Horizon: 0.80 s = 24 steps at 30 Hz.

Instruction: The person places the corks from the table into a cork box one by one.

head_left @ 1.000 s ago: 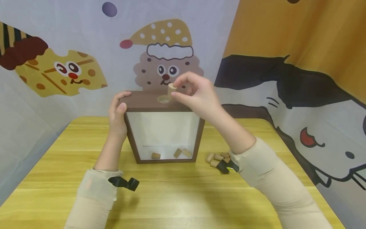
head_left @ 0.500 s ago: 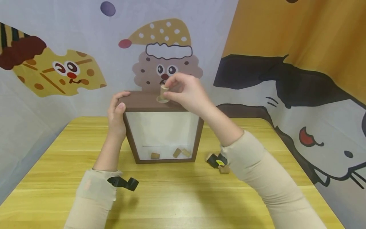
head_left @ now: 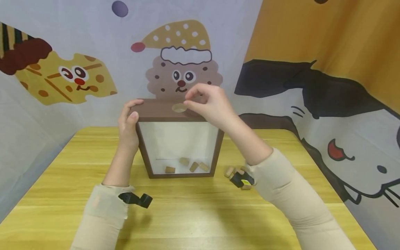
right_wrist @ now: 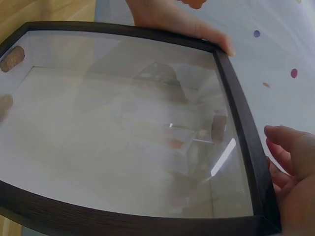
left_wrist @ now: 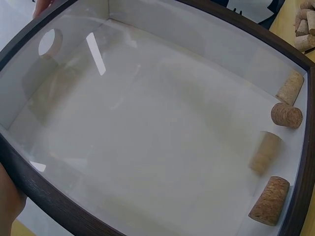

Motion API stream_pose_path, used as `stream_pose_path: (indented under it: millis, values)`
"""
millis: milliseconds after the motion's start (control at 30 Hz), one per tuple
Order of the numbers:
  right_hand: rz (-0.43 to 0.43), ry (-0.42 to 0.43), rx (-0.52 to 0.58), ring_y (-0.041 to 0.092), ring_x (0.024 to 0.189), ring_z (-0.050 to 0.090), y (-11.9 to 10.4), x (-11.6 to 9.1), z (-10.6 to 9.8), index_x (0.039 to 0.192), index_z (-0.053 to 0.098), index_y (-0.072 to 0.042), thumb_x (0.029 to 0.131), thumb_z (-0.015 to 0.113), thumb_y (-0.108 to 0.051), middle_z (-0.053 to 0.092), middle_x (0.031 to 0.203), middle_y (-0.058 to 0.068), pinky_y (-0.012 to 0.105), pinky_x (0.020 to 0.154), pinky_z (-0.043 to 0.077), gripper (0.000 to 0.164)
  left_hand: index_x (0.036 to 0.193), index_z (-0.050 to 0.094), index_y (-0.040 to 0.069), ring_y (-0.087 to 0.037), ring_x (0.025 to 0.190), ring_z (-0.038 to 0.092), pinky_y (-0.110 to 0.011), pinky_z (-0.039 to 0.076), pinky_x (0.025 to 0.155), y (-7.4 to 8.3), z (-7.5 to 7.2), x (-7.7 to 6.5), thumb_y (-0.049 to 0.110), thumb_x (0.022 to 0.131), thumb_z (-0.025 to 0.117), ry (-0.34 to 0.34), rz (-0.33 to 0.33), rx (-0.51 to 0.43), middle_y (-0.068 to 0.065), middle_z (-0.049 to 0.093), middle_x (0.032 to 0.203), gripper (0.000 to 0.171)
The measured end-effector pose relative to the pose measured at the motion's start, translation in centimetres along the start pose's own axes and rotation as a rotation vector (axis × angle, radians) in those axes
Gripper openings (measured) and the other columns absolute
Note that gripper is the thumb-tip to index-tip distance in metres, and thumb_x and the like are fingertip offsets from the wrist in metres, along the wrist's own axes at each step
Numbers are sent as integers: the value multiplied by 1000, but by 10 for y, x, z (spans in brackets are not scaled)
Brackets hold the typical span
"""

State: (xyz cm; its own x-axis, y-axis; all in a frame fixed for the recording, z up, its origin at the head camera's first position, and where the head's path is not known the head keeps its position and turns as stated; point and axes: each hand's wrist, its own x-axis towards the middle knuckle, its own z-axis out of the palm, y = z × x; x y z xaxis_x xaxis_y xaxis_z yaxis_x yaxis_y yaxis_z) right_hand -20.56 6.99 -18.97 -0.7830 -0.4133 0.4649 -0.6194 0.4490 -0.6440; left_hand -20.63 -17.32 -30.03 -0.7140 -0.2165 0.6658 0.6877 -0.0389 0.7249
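A brown-framed display box (head_left: pixel 180 175) with a clear front stands upright on the table, a round hole (head_left: pixel 179 108) in its top. My left hand (head_left: pixel 128 126) grips the box's upper left corner, thumb at the front edge. Just right of the hole hovers my right hand (head_left: pixel 212 104), thumb and index finger apart with nothing between them. Several corks lie at the bottom inside; one cork (left_wrist: pixel 266 153) looks blurred in the left wrist view, beside a sharper cork (left_wrist: pixel 269 200).
A small pile of corks (head_left: pixel 229 171) lies on the wooden table (head_left: pixel 175 215) right of the box, partly hidden by the right wrist camera (head_left: pixel 239 179). A cartoon-printed curtain (head_left: pixel 228 41) hangs behind the table.
My right hand brought a cork left to the hole and let it go. That cork now shows inside near the bottom. My left hand stays on the box's corner.
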Motion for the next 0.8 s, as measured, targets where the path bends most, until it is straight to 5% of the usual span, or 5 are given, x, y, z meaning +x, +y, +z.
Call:
stream_pose_path:
  millis: [233,467,800]
  values:
    - [-10,77,99,19,61,47,-1,-30,-9,98,68,-13,85,73,-17,57,75,3,29,53,38,14,117,65,14,-27,125,37,-41,13,104,-4,0,1,51,82,59,2,25,7,-12,53,129,51]
    - [-206,141,195,17,55,46,9,-68,-15,96,68,-5,82,72,0,58,69,0,28,49,36,16,116,64,15,-24,128,34,-40,9,106,0,1,1,53,82,60,-1,17,10,-8,53,129,52]
    - [-197,115,99,13,61,49,53,-116,-15,97,68,-6,77,73,7,57,68,-3,24,58,42,25,116,65,17,-25,129,33,-40,9,106,-1,0,2,53,81,59,0,23,5,-18,50,131,50]
